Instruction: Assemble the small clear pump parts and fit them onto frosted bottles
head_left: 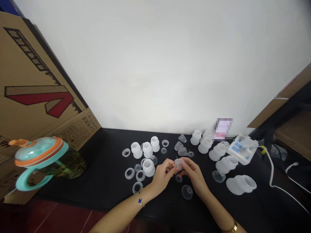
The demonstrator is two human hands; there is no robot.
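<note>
My left hand [163, 176] and my right hand [194, 174] meet over a black mat [107, 181], both pinching one small clear plastic part [179, 162] between their fingertips. Just below it on the mat lies a small clear ring [179, 178], and a clear dome cap [187, 191] lies nearer me. A white silicone piece [148, 166] stands just left of my left hand. A bracelet with a blue charm is on my left wrist and a gold band on my right wrist.
Several white silicone pieces [143, 149] and clear rings [129, 173] lie left. Larger white funnel-shaped parts [240, 184] line the right, beside a white device [241, 149] with a white cable [272, 174]. A teal and orange lidded cup [46, 160] and a cardboard box [31, 90] stand left.
</note>
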